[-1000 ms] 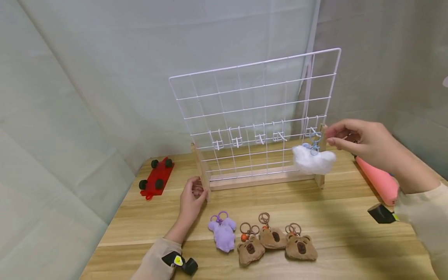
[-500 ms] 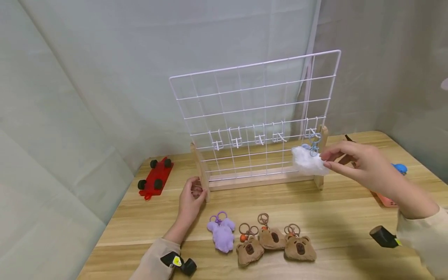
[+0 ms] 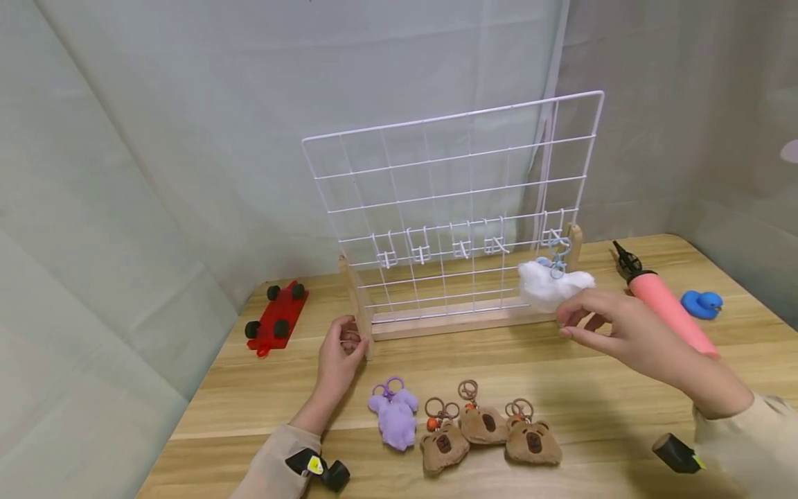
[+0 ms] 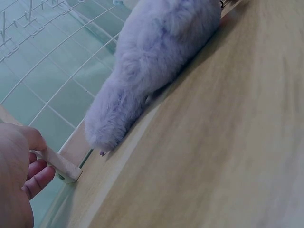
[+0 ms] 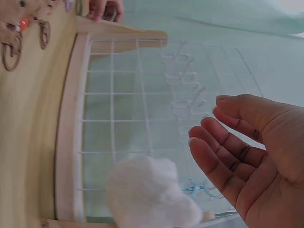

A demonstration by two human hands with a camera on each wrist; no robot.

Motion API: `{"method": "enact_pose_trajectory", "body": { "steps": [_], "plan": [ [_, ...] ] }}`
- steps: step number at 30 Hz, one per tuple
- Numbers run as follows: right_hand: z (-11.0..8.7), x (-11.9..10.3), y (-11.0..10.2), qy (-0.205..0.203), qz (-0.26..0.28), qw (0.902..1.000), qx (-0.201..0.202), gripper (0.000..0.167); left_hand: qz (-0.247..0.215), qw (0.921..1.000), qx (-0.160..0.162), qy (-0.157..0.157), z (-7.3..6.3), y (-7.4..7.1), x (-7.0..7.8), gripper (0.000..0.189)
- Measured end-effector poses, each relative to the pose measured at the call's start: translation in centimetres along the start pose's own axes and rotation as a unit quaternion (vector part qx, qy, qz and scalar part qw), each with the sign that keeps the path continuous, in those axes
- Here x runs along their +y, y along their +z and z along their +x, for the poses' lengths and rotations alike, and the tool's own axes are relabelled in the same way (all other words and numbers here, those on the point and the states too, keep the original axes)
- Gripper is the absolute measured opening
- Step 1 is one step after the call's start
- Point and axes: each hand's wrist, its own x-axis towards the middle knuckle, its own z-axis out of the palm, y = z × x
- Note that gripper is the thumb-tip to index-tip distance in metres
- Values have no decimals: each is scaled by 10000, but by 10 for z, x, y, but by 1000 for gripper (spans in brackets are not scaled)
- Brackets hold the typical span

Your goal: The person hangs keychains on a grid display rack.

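A white wire grid rack (image 3: 449, 170) stands in a wooden base, with several hooks along its middle. My left hand (image 3: 338, 357) grips the rack's left wooden end piece (image 3: 357, 305) between thumb and fingers, as the left wrist view also shows. From the rightmost hook hangs a fluffy white plush keychain (image 3: 551, 285) by blue rings. Just below and right of it is my right hand (image 3: 614, 333), fingers loosely bent and holding nothing; in the right wrist view the fingers (image 5: 213, 164) stand apart from the plush.
A purple plush keychain (image 3: 395, 419) and three brown bear keychains, one the rightmost bear (image 3: 533, 443), lie in front. A red wheeled toy (image 3: 280, 319) is at left. A pink air pump (image 3: 673, 308) and a blue rubber duck (image 3: 702, 305) lie at right.
My right hand has moved down from beside the hanging ring, past the white plush, to just below it. The plush swung slightly. My left hand has stayed on the end piece.
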Motion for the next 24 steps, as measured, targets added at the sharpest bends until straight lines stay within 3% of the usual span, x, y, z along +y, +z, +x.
{"method": "enact_pose_trajectory", "body": {
  "steps": [6, 18, 24],
  "plan": [
    [-6, 3, 16, -65, 184, 9997, -123, 25, 0, 10000, 13, 9, 0, 1, 0, 44],
    [-17, 8, 45, 276, 374, 9966, -682, 22, -65, 10000, -13, 27, 0, -1, -1, 45],
    [-23, 15, 57, 271, 513, 9934, -993, 20, -119, 9997, -26, -214, -1, -1, 10, 45]
  ]
}}
